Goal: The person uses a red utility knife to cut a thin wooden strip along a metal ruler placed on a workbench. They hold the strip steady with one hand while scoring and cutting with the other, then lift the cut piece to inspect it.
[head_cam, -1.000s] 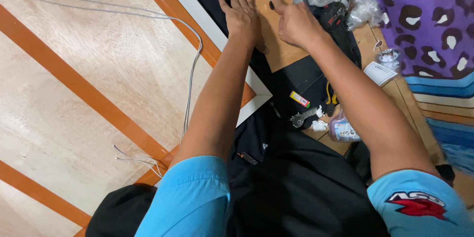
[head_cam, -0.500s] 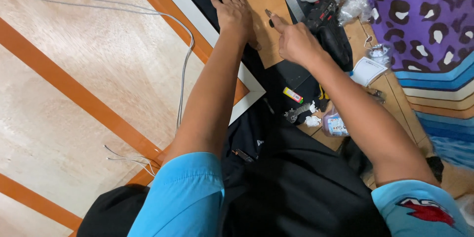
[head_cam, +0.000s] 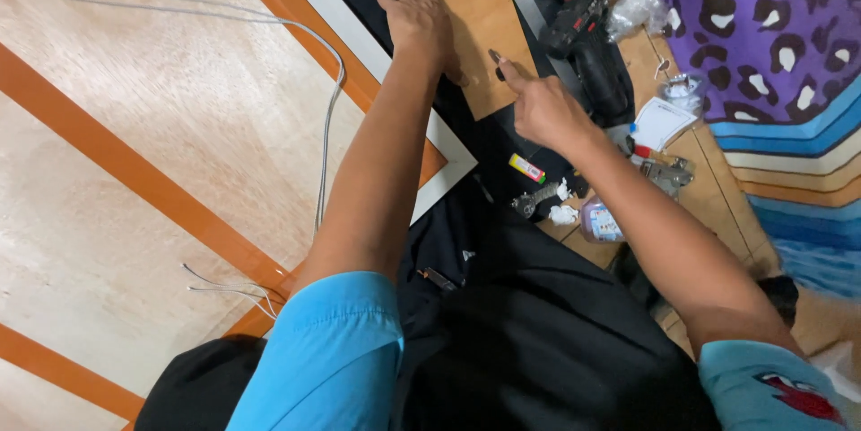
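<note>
The left hand lies flat, fingers together, pressing down on the brown board, and it stays planted as it was a moment ago. The change is on the other side: the right hand has slid back along the board's near edge, towards the body, its grip pinching a small dark tool, tip on the board near the corner. That reads as a stroke being drawn down the panel while the other palm steadies it. The board rests on the dark mat, with a black power drill just beside it and a yellow lighter nearer the lap.
</note>
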